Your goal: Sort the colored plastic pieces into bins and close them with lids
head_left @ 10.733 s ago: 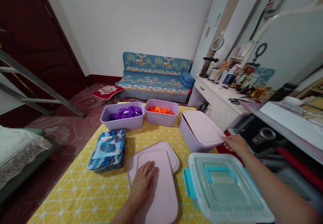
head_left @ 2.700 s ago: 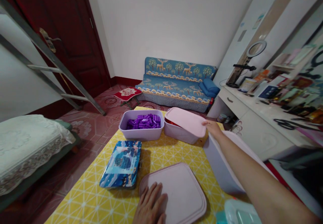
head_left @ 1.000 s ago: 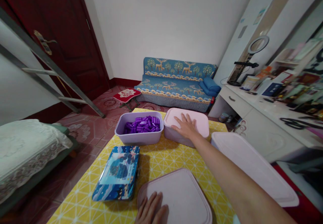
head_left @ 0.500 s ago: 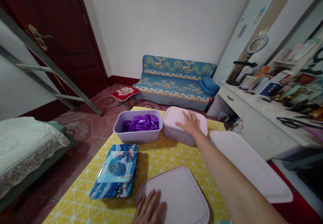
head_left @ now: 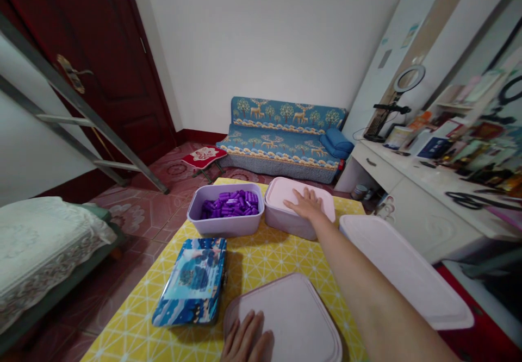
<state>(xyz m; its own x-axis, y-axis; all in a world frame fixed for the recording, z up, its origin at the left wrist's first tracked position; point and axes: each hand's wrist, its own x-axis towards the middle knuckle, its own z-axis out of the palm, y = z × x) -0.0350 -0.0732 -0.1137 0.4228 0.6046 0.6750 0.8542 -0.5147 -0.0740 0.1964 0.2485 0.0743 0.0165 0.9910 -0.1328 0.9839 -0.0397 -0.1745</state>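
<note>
My right hand (head_left: 305,204) lies with fingers spread on the pale pink lid (head_left: 281,189) of a closed plastic storage box (head_left: 287,219). Nearer to me, my left hand (head_left: 248,339) rests flat, fingers stretched, on the left part of a loose pinkish lid (head_left: 293,313). An uncovered lilac box (head_left: 224,227) stands directly left of the closed one and holds many small shiny purple pieces (head_left: 232,203). In front of it lies a blue decorated tin case (head_left: 191,281) with a latch on its right side. What the closed box contains is hidden.
A yellow patterned cloth (head_left: 281,253) covers the table. Another large pale lid (head_left: 402,264) lies at the right edge. Beyond stand a blue sofa (head_left: 281,139), a small red stool (head_left: 204,155), a ladder (head_left: 93,128) and a cluttered white dresser (head_left: 432,199).
The view has shifted slightly, so everything sits a little lower in it. My right hand stays on the closed box's lid and my left hand on the loose lid.
</note>
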